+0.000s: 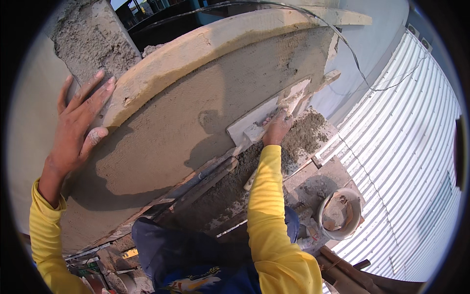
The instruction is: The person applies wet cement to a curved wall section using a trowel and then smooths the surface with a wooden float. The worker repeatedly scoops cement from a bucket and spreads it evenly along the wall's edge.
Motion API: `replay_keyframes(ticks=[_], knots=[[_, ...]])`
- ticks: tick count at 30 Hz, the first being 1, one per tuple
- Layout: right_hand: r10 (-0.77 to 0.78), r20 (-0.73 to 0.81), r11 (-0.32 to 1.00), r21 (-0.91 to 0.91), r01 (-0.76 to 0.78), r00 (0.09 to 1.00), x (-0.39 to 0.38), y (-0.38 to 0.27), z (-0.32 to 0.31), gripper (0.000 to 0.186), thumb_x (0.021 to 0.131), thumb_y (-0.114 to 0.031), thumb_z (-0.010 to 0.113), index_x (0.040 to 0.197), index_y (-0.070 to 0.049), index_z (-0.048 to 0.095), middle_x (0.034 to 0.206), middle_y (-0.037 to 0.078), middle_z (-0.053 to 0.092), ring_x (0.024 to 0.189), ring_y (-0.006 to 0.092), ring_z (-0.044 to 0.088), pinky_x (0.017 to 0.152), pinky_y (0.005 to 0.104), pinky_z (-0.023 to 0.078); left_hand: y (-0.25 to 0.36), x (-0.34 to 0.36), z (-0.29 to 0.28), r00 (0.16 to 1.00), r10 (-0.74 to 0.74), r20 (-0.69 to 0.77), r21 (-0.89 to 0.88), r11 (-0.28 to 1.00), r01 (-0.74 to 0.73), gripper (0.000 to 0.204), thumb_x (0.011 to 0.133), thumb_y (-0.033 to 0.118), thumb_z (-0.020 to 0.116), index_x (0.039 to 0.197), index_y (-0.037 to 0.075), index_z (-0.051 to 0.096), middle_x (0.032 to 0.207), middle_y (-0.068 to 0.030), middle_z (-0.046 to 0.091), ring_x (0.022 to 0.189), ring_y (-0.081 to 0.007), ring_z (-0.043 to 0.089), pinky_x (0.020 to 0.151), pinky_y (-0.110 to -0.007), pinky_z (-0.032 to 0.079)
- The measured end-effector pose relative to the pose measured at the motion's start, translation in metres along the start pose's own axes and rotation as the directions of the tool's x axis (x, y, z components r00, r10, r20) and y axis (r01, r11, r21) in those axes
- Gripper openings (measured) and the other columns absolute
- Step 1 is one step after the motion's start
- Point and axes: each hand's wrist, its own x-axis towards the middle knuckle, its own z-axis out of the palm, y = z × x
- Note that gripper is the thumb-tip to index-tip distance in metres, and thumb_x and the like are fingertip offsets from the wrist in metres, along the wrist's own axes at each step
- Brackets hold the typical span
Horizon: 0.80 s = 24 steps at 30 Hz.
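Observation:
My right hand (277, 130) grips the handle of a long, flat, pale plastering float (249, 119), its face lying against wet grey plaster (166, 132) on the wall. Smears of mortar mark the float's far end. My left hand (78, 120) holds nothing; its fingers are spread on the wall at the near end of a long pale strip (196, 45) that edges the plaster. Mortar whitens those fingertips. Just below the right hand, loose wet mortar (309, 131) is heaped on a board.
A round bucket (359, 210) stands on the planks at the right. Beyond lies a white corrugated metal roof (406, 142). A dark cable (353, 56) hangs over the strip and wall. Rough mortar (93, 41) covers a pillar at upper left. Several timber pieces (205, 183) run below the wall.

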Motion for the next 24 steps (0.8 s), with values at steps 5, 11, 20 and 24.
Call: replay_keyframes(ticks=[5, 11, 20, 24], knots=[[0.099, -0.041, 0.993, 0.062, -0.096, 0.994, 0.143, -0.044, -0.046, 0.037, 0.112, -0.034, 0.056, 0.132, -0.006, 0.043, 0.087, 0.012, 0.058, 0.061, 0.0191, 0.057, 0.049, 0.0323, 0.049, 0.004, 0.007, 0.006, 0.996, 0.002, -0.085, -0.058, 0.998, -0.007, 0.069, 0.109, 0.058, 0.04, 0.159, 0.01, 0.05, 0.159, -0.0105, 0.056, 0.157, -0.0317, 0.04, 0.133, -0.059, 0.007], [-0.102, 0.068, 0.984, -0.139, 0.11, 0.993, 0.039, 0.002, -0.017, 0.038, 0.111, -0.034, 0.06, 0.134, -0.007, 0.046, 0.09, 0.008, 0.058, 0.065, 0.0184, 0.059, 0.052, 0.033, 0.052, 0.002, 0.002, 0.002, 0.999, -0.008, -0.038, -0.033, 0.999, 0.007, 0.068, 0.11, 0.055, 0.038, 0.161, 0.011, 0.047, 0.162, -0.0112, 0.053, 0.158, -0.0317, 0.038, 0.133, -0.059, 0.006], [0.207, -0.207, 0.919, -0.294, -0.262, 0.956, -0.167, 0.105, -0.097, 0.062, 0.109, -0.039, 0.062, 0.149, 0.001, 0.037, 0.104, 0.019, 0.066, 0.069, 0.0273, 0.068, 0.061, 0.0394, 0.057, -0.001, -0.006, 0.001, 0.994, 0.0, -0.111, -0.02, 1.0, -0.002, 0.065, 0.109, 0.052, 0.044, 0.158, 0.009, 0.051, 0.159, -0.0105, 0.057, 0.157, -0.0295, 0.04, 0.133, -0.058, 0.009], [-0.267, -0.231, 0.674, -0.738, 0.01, 0.936, -0.133, 0.174, -0.185, 0.061, 0.107, -0.036, 0.067, 0.146, 0.001, 0.039, 0.104, 0.02, 0.066, 0.079, 0.0307, 0.068, 0.071, 0.0434, 0.056, 0.009, 0.011, 0.012, 0.979, 0.021, -0.2, -0.059, 0.998, -0.034, 0.064, 0.109, 0.052, 0.044, 0.159, 0.012, 0.05, 0.161, -0.01, 0.055, 0.157, -0.0279, 0.04, 0.133, -0.057, 0.009]])
